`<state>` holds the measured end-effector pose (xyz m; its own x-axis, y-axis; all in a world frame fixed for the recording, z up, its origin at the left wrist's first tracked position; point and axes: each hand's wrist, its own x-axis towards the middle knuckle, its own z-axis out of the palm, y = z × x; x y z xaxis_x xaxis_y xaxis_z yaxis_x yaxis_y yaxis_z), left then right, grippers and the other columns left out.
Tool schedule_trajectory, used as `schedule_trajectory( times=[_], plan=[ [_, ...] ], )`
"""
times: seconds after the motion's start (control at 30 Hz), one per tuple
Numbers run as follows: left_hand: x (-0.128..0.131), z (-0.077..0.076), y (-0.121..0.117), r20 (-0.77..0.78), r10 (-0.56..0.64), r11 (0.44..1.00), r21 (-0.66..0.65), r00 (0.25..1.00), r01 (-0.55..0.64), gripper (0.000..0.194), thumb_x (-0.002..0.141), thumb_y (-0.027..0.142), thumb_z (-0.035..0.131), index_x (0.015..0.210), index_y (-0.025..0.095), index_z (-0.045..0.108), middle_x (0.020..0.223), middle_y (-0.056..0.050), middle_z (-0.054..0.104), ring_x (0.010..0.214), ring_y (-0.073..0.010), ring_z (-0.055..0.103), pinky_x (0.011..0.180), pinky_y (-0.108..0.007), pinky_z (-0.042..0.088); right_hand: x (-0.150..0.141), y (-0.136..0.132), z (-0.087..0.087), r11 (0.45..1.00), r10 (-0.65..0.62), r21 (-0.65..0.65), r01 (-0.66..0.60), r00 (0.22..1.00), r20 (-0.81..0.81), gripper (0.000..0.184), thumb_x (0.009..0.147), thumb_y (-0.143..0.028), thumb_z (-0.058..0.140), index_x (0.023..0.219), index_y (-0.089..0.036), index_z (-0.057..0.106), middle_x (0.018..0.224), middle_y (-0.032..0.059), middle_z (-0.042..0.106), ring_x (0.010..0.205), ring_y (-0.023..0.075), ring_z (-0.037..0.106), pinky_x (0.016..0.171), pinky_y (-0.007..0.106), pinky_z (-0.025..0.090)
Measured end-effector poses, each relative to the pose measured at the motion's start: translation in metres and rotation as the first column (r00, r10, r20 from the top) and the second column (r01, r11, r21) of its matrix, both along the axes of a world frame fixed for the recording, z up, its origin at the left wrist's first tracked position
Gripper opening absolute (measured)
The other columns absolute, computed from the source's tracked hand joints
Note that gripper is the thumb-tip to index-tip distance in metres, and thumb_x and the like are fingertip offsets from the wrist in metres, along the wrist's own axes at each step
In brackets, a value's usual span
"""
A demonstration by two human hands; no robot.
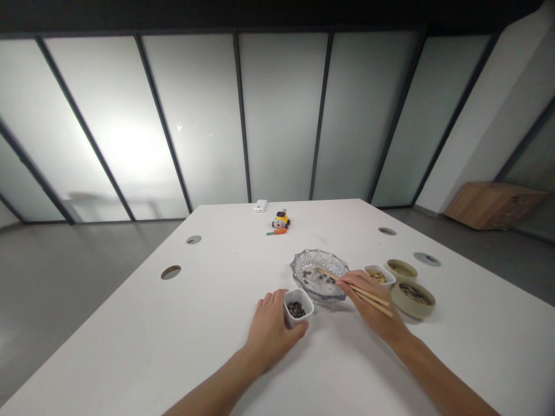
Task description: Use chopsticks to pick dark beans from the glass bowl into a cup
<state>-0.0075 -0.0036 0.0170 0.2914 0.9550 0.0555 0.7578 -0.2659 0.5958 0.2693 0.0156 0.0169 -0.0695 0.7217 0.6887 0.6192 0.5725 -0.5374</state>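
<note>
My left hand [273,326] is wrapped round a small white square cup [307,300], which has dark seeds [296,309] inside. In my right hand [368,297] is a pair of wooden chopsticks [368,296], their tips pointing left into a clear glass bowl [318,257] with a scalloped rim. Several dark seeds lie scattered on the bowl's bottom; whether the tips pinch one is too small to tell. Close behind my right hand stands a white square cup [387,281] with pale yellowish pieces in it, partly hidden by the hand.
Two round olive-green bowls stand on the right: the nearer bowl [411,309] holds dark striped seeds, the farther bowl [402,267] is partly visible inside. A yellow toy vehicle [281,219], an orange carrot-like item [280,231] and a white device [260,205] sit farther back on the white table [208,346].
</note>
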Motion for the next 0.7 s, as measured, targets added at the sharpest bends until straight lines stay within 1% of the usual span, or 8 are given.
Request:
schedule_trajectory(
  times=[0.13,0.3,0.37,0.43,0.57,0.7],
  plan=[
    [-0.0001,0.0003,0.0001,0.002,-0.003,1.0,0.002,1.0,0.003,0.04,0.088,0.042,0.072,0.122,0.025,0.062,0.123,-0.008,0.073,0.118,-0.0308,0.063,0.104,-0.042,0.044,-0.0011,-0.0007,0.001,1.0,-0.007,0.007,0.007,1.0,-0.01,0.034,0.105,-0.053,0.067,0.092,-0.025,0.082,0.091,0.0072,0.079,0.081,0.0239,0.076,0.08,0.038,0.064],
    [-0.0001,-0.001,0.0012,0.002,-0.007,1.0,0.002,1.0,0.007,0.039,0.088,0.041,0.072,0.122,0.024,0.062,0.123,-0.008,0.072,0.117,-0.0306,0.062,0.104,-0.042,0.043,-0.0031,-0.0012,0.0039,0.998,-0.065,0.008,0.065,0.998,-0.018,0.043,0.104,-0.061,0.064,0.088,-0.026,0.082,0.089,0.0079,0.079,0.082,0.0249,0.075,0.077,0.038,0.064],
    [-0.0001,-0.0013,0.0015,0.003,-0.009,1.0,0.004,1.0,0.009,0.037,0.089,0.041,0.072,0.121,0.024,0.062,0.123,-0.008,0.072,0.117,-0.0304,0.062,0.103,-0.042,0.043,-0.0038,-0.0016,0.0044,0.997,-0.073,0.024,0.074,0.997,-0.026,0.043,0.104,-0.062,0.064,0.088,-0.026,0.081,0.088,0.0073,0.079,0.081,0.0245,0.075,0.076,0.037,0.064],
    [-0.0001,-0.0009,0.0013,0.001,-0.009,1.0,0.007,1.0,0.009,0.037,0.089,0.04,0.072,0.121,0.024,0.062,0.123,-0.008,0.072,0.118,-0.0305,0.062,0.104,-0.042,0.043,-0.0042,-0.0019,0.0037,0.998,-0.055,0.026,0.055,0.998,-0.024,0.039,0.105,-0.058,0.065,0.089,-0.026,0.08,0.087,0.0061,0.079,0.079,0.0235,0.074,0.076,0.036,0.063],
    [-0.0003,0.0008,0.0,-0.008,-0.004,1.0,-0.006,1.0,0.004,0.038,0.089,0.041,0.073,0.122,0.023,0.062,0.124,-0.008,0.071,0.119,-0.0311,0.062,0.104,-0.042,0.042,-0.003,-0.0013,-0.0006,1.0,-0.01,-0.014,0.01,1.0,-0.017,0.032,0.105,-0.052,0.067,0.092,-0.026,0.08,0.091,0.0057,0.078,0.082,0.023,0.075,0.079,0.037,0.063],
    [-0.0008,0.0005,0.0,0.005,-0.01,1.0,-0.006,1.0,0.01,0.038,0.089,0.04,0.073,0.122,0.023,0.062,0.124,-0.008,0.071,0.118,-0.0309,0.062,0.104,-0.042,0.042,-0.0011,0.0006,-0.0049,1.0,0.002,-0.022,-0.002,1.0,-0.026,0.032,0.105,-0.052,0.067,0.092,-0.026,0.081,0.094,0.0068,0.078,0.086,0.0242,0.076,0.081,0.038,0.063]
  ],
)
